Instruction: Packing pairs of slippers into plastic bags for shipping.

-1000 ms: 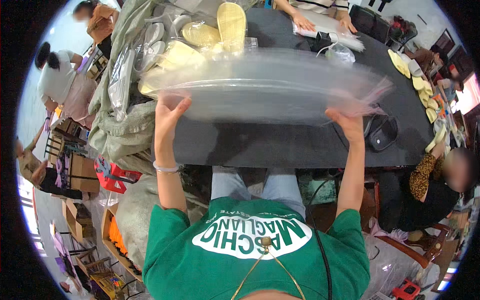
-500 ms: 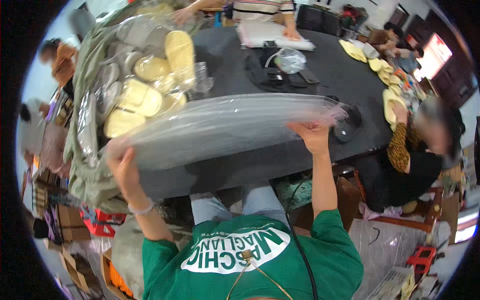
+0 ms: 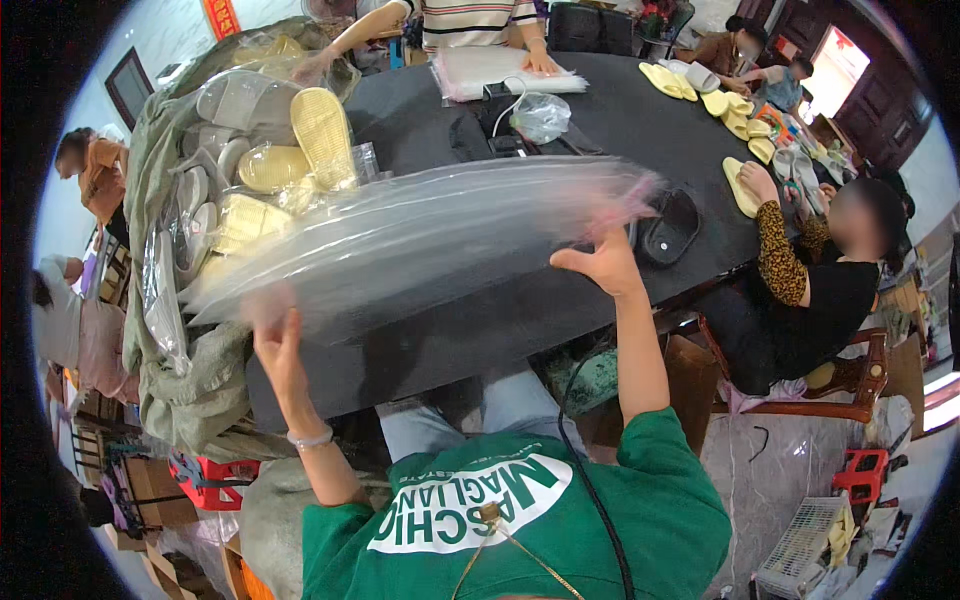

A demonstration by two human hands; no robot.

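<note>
A stack of clear plastic bags [image 3: 430, 225], blurred by motion, is stretched above the dark table between my hands. My left hand [image 3: 280, 335] grips its left end, the fingertips seen hazily through the plastic. At the opposite end, with a pinkish edge, my right hand [image 3: 606, 262] has its fingers behind the stack and its thumb standing away. Just beyond that end lies a black slipper [image 3: 671, 232]. Bagged yellow slippers [image 3: 322, 135] and bagged grey slippers [image 3: 240, 98] are heaped to the left, partly behind the raised plastic.
A green-grey sack [image 3: 200, 395] surrounds the heap. A crumpled clear bag [image 3: 541, 118] and black items lie mid-table [image 3: 400, 105]. Across, a person touches another stack of plastic bags [image 3: 500, 82]. A seated person on the right holds a yellow slipper [image 3: 740, 188] beside a row of footwear.
My hands and the plastic stack have shifted; its left end now sweeps lower and beyond my left hand. The view has swung, so the table and slippers appear farther left.
</note>
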